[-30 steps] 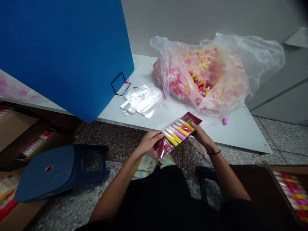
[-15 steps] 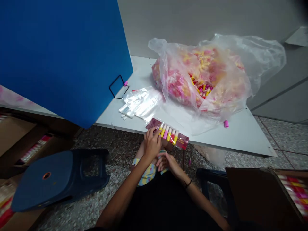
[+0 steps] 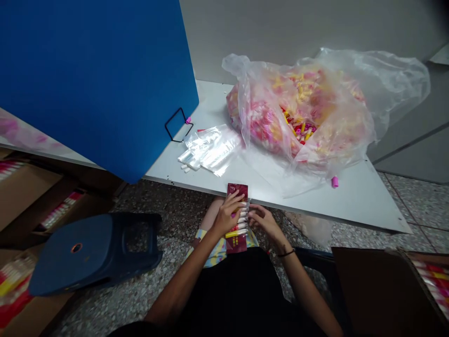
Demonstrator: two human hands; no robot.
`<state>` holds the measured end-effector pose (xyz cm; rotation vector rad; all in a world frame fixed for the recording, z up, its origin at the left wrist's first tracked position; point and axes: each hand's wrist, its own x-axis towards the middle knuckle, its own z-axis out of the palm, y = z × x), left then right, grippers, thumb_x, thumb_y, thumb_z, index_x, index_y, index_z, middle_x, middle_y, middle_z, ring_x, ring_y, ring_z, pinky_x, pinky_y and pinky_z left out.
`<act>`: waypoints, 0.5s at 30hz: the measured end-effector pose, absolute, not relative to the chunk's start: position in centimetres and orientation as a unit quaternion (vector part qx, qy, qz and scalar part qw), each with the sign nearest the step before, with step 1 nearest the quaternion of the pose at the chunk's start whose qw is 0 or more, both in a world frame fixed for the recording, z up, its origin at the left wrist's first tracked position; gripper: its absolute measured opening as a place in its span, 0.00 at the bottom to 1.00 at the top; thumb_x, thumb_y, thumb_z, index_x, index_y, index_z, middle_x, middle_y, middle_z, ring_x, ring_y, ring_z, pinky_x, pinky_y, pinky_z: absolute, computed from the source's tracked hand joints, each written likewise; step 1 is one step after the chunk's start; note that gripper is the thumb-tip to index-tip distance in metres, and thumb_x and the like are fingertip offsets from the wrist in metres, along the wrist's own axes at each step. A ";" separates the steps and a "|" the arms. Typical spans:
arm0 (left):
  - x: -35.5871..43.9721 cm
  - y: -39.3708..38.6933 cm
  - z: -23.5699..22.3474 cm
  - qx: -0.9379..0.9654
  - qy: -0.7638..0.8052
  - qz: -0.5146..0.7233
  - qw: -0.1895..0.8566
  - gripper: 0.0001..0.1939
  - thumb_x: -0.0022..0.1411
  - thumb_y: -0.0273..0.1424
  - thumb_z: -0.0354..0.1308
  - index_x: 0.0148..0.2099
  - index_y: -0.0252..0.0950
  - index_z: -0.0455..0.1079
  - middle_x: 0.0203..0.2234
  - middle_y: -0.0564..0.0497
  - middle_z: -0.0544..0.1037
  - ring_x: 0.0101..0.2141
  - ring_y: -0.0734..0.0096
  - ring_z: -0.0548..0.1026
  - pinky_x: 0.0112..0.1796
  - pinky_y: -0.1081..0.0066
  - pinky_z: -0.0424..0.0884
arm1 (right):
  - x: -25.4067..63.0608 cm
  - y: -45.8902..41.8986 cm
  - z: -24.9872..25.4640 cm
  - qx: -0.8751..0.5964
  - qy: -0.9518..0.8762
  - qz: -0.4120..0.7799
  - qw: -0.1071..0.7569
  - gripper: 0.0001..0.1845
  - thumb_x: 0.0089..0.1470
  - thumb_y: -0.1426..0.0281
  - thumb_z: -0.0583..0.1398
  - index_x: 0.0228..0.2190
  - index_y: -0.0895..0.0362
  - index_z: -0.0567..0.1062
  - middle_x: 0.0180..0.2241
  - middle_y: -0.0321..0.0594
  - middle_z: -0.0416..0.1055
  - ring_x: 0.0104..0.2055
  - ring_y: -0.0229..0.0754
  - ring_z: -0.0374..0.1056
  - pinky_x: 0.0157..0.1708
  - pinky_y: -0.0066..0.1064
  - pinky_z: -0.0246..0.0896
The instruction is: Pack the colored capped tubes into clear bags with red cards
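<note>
Although I'm seeing this only through the head camera from afar, the packet (image 3: 239, 229) is clear enough: a clear sleeve of pink-and-yellow tubes between maroon card ends, standing lengthwise over the lap, just short of the bench edge. The left hand (image 3: 228, 216) is clamped on it, fingers lying across the upper part. The right hand (image 3: 265, 222) is curled at the packet's right edge, and I can't tell whether that grip is closed on it or just beside it. A dark bracelet (image 3: 286, 253) circles the right wrist. Under the packet lies a striped cloth (image 3: 213, 250) on the lap.

On the bench (image 3: 351, 203), a big clear bag (image 3: 298, 107) sits heaped with pink and yellow tubes. Flat clear sleeves (image 3: 213, 150) lie to its left, near a black wire stand (image 3: 175, 124) propping a blue board (image 3: 94, 79). A pink cap (image 3: 335, 182) sits just beside the bag. On the floor, I have a dark blue stool (image 3: 94, 252) to the left, with cartons of packets (image 3: 21, 196) (image 3: 431, 281) on both sides.
</note>
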<state>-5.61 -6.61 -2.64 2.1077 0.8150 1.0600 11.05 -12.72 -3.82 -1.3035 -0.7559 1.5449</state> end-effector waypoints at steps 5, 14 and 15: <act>-6.2 -8.6 -3.1 0.678 0.446 0.475 0.340 0.16 0.58 0.21 0.48 0.46 0.36 0.70 0.55 0.43 0.66 0.56 0.64 0.63 0.56 0.58 0.61 | 6.1 -11.7 -7.2 -0.543 -0.314 0.538 0.563 0.16 0.43 0.62 0.65 0.33 0.59 0.75 0.33 0.39 0.74 0.34 0.38 0.67 0.38 0.30 0.62; -9.7 -10.7 -1.8 0.379 0.498 0.381 0.681 0.14 0.49 0.34 0.59 0.38 0.30 0.72 0.30 0.48 0.78 0.28 0.70 0.74 0.32 0.73 0.70 | 4.5 -12.7 -5.6 -0.496 -0.281 0.595 0.567 0.18 0.44 0.61 0.63 0.36 0.58 0.75 0.32 0.38 0.75 0.33 0.40 0.68 0.36 0.30 0.64; -10.0 -10.9 -1.6 0.363 0.504 0.385 0.682 0.14 0.48 0.34 0.59 0.37 0.30 0.72 0.28 0.49 0.77 0.26 0.72 0.73 0.31 0.74 0.69 | 4.3 -12.7 -5.5 -0.492 -0.280 0.614 0.550 0.17 0.43 0.61 0.64 0.35 0.58 0.75 0.32 0.38 0.75 0.32 0.40 0.68 0.35 0.30 0.63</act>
